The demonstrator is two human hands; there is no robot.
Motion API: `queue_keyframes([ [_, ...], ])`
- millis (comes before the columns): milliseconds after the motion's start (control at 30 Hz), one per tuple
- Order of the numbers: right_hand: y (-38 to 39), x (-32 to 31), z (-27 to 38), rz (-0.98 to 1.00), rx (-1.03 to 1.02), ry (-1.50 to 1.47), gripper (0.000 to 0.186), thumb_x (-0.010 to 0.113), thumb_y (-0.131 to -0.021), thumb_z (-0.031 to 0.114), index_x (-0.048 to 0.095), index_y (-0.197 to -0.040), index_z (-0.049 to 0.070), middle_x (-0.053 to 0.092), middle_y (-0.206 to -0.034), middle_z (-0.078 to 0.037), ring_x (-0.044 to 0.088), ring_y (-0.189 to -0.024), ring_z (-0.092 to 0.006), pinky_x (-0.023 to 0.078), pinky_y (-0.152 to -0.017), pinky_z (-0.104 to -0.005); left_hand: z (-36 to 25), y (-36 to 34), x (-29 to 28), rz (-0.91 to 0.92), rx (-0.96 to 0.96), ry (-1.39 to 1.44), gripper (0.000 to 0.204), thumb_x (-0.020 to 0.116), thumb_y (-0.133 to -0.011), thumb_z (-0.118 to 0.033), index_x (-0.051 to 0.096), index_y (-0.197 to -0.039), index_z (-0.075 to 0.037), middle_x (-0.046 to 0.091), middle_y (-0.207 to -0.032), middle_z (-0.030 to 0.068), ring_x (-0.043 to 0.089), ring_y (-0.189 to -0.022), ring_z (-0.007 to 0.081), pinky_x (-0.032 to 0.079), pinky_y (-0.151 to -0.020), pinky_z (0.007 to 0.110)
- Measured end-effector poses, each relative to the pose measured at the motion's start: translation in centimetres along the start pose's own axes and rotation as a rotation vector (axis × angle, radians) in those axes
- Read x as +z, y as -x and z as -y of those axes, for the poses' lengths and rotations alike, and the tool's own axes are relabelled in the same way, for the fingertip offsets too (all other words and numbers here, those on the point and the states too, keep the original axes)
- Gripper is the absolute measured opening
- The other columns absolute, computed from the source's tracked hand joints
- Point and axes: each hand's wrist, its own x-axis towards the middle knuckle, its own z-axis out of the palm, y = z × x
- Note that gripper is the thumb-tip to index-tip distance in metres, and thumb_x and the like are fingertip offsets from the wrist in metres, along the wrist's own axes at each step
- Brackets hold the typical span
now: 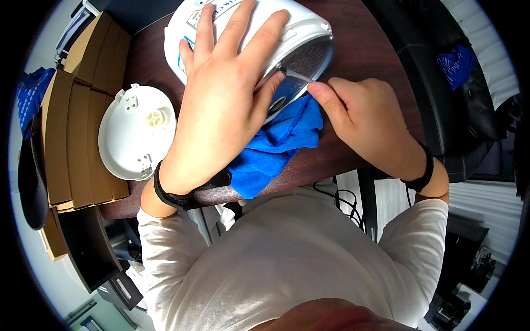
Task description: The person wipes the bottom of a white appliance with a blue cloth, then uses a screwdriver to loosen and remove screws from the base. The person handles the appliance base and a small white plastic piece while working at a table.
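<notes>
A rounded white appliance (301, 25) lies tilted on the table, its shiny metal-lined opening (314, 55) turned toward my right. My left hand (226, 83) rests on its side with fingers spread, the thumb at the rim beside a small dark piece (282, 70). At the opening, my right hand (364, 107) is closed, thumb and fingers pinching a thin pale grey rod-like piece (298, 75) that reaches to that dark piece. What kind of thing it is cannot be made out. Under the appliance bunches a blue cloth (276, 146). A round white cover (130, 143) with cream fittings lies left of my left forearm.
Several brown cardboard boxes (83, 138) stand along the table's left side. The dark reddish-brown table (361, 41) has its near edge close to my body. A black leather seat (436, 110) with a blue bag (457, 66) is at the right. Black cables (348, 198) hang below the edge.
</notes>
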Motion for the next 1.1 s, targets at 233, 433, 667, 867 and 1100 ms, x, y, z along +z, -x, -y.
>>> queue_keyframes([
  [233, -0.3, -1.2, 0.6, -0.083, -0.065, 0.262, 0.043, 0.064, -0.088, 0.031, 0.05, -0.057, 0.006, 0.045, -0.046, -0.012, 0.046, -0.039, -0.0275, 0.032, -0.039, -0.0348, -0.4, 0.1, -0.4, 0.033, -0.02, -0.016, 0.061, 0.069, -0.078, -0.011, 0.05, -0.135, -0.023, 0.042, -0.144, 0.0138, 0.03, -0.133, 0.0483, 0.027, -0.108, 0.055],
  [433, -0.2, -1.6, 0.8, -0.08, -0.08, 0.314, 0.044, 0.066, -0.087, 0.032, 0.048, -0.056, 0.007, 0.044, -0.045, -0.01, 0.044, -0.038, -0.0264, 0.03, -0.039, -0.0337, -0.3, 0.0, -0.4, 0.015, -0.014, 0.015, 0.06, 0.069, -0.078, -0.011, 0.05, -0.134, -0.023, 0.042, -0.143, 0.0141, 0.03, -0.133, 0.0484, 0.027, -0.108, 0.055],
  [667, -0.2, -1.9, 1.0, -0.081, -0.08, 0.32, 0.042, 0.066, -0.087, 0.032, 0.05, -0.057, 0.007, 0.045, -0.046, -0.01, 0.045, -0.038, -0.0262, 0.031, -0.039, -0.0341, -0.3, 0.0, -0.4, 0.029, -0.017, -0.018, 0.059, 0.068, -0.079, -0.013, 0.05, -0.134, -0.023, 0.042, -0.143, 0.0143, 0.03, -0.133, 0.0491, 0.027, -0.108, 0.055],
  [867, -0.2, -1.9, 0.8, -0.084, -0.106, 0.372, 0.042, 0.066, -0.087, 0.032, 0.05, -0.057, 0.007, 0.046, -0.046, -0.01, 0.046, -0.038, -0.0258, 0.031, -0.039, -0.0338, -1.9, -0.6, -1.2, 0.042, -0.071, 0.007, 0.058, 0.068, -0.08, -0.014, 0.05, -0.134, -0.023, 0.042, -0.143, 0.0146, 0.03, -0.133, 0.0492, 0.026, -0.108, 0.055],
  [1100, -0.2, -2.2, 1.5, -0.072, -0.094, 0.412, 0.043, 0.066, -0.086, 0.033, 0.049, -0.057, 0.007, 0.046, -0.045, -0.01, 0.046, -0.038, -0.0263, 0.032, -0.039, -0.0337, -2.1, -0.8, -2.0, 0.019, -0.001, 0.065, 0.059, 0.068, -0.079, -0.013, 0.05, -0.134, -0.022, 0.042, -0.143, 0.0149, 0.03, -0.133, 0.0492, 0.026, -0.108, 0.055],
])
